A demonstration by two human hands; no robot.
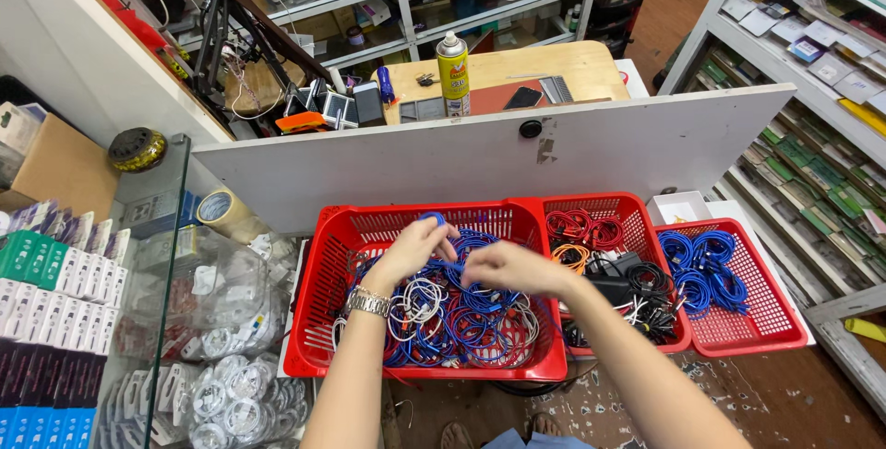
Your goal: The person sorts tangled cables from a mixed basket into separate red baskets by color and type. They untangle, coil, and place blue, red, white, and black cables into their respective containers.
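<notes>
A large red basket [318, 320] lies under both hands, filled with a tangle of blue and white cables [452, 320]. Just right of the right hand sits a second red basket [637, 214] with red, orange and black cables, and beyond it a third red basket [766, 311] of coiled blue cables. The left hand [411, 248], a metal watch [367, 301] at its wrist, pinches a blue cable [459, 263] raised above the heap. The right hand [509, 269], fingers pressed together, grips the same cable just beside it.
</notes>
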